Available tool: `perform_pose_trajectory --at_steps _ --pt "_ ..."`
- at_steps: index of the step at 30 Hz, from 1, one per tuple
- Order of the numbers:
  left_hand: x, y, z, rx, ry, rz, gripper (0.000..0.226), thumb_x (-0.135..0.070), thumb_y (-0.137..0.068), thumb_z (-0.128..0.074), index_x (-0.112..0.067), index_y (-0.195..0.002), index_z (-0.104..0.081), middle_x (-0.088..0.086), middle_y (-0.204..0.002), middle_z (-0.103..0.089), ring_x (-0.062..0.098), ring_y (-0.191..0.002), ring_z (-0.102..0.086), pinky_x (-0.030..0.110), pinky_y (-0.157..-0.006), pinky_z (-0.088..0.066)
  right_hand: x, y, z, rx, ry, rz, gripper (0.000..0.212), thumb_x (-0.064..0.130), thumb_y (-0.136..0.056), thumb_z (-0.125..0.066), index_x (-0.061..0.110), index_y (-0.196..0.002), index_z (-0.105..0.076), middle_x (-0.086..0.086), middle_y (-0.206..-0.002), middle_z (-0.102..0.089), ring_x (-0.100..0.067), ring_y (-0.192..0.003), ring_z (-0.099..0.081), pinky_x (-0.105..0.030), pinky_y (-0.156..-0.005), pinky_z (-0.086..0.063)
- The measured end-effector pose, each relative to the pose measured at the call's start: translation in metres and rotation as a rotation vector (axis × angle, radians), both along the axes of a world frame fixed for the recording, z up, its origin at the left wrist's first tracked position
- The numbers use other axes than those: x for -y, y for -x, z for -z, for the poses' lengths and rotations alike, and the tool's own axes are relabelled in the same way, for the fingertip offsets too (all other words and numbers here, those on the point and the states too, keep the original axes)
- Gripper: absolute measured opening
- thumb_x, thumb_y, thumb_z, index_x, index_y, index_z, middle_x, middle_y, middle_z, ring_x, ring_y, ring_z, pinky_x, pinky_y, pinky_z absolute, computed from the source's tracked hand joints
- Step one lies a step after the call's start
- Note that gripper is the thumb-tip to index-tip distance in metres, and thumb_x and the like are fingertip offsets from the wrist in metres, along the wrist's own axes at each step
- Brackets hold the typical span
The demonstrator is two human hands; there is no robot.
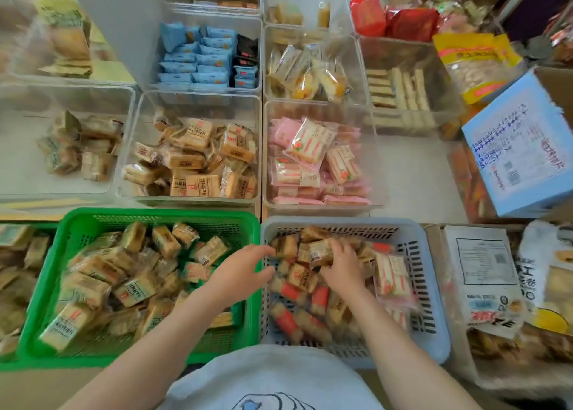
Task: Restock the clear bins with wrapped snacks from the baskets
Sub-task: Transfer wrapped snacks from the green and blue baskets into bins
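A pale blue basket (431,288) in front of me holds mixed wrapped snacks, tan ones and pink-striped ones. My right hand (342,262) is inside it, fingers closed on a tan wrapped snack (319,251). My left hand (240,271) reaches over the basket's left rim, fingers spread, holding nothing. A green basket (77,233) on the left is full of tan wrapped snacks. Behind the baskets stand clear bins: one with tan snacks (139,115), one with pink snacks (269,161).
More clear bins stand behind with blue packs (198,59), yellow cakes (310,74) and wafers (400,90). A clear bin (18,180) at the left holds a few snacks. A light blue carton (524,149) leans at the right, above an open box with printed bags (483,285).
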State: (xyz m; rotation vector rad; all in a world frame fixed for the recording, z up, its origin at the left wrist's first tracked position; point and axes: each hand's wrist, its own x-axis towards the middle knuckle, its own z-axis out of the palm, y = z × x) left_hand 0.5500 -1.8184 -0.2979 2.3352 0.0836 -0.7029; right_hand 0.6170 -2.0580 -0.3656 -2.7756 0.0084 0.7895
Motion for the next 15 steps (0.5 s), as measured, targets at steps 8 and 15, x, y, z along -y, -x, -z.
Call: perform_pose_trajectory --at_steps 8,15 --pt "0.007 0.012 -0.022 0.077 -0.015 -0.121 0.042 -0.039 -0.100 -0.053 -0.032 -0.141 -0.048 -0.009 -0.136 -0.054 0.005 -0.116 -0.053 0.024 -0.094 -0.047 0.000 -0.017 0.006 -0.038 0.094 -0.069 0.066 0.017 -0.086 -0.067 0.025 -0.145 -0.040 -0.010 -0.143 -0.046 -0.031 -0.134 -0.039 -0.047 -0.111 -0.034" --pt "0.014 0.010 -0.012 0.136 -0.060 -0.082 0.059 -0.040 -0.098 -0.057 -0.029 -0.151 -0.035 -0.006 -0.155 -0.034 0.013 -0.141 -0.031 0.032 -0.114 -0.032 -0.003 0.001 -0.037 -0.112 -0.337 0.020 0.058 0.038 -0.086 -0.076 0.020 -0.134 -0.049 0.001 -0.125 -0.042 -0.014 -0.104 -0.045 -0.027 -0.081 -0.040"
